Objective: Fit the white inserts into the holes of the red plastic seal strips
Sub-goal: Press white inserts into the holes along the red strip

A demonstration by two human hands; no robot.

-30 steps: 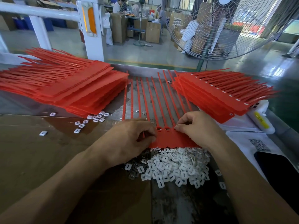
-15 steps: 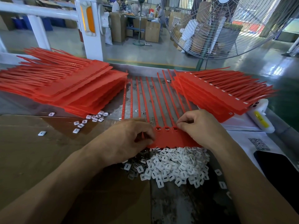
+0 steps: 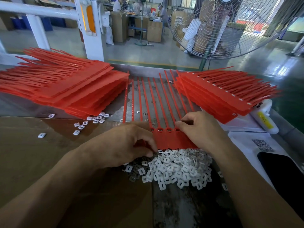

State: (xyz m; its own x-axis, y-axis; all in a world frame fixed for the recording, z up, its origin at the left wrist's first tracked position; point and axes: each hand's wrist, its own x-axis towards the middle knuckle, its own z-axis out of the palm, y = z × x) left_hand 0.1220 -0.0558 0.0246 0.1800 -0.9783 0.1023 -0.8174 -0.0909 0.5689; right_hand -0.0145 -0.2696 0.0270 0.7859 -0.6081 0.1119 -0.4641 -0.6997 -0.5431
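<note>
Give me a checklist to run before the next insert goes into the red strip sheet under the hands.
1. Strip sheet flat on the table, tails pointing away: ok.
2. Right hand fingertips at the hole row: ok.
3. Left hand at the sheet's near edge beside the insert pile: ok.
4. Insert already pinched in either hand: cannot tell.
5. Inserts within reach: ok.
6. Holes under the hands filled: cannot tell.

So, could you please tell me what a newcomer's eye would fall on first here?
Probably the two fans of red strips, one stack at the left and one at the right of the bench. Next, the heap of white inserts at the near edge, with the left hand and right hand working on the red sheet between them.
</note>
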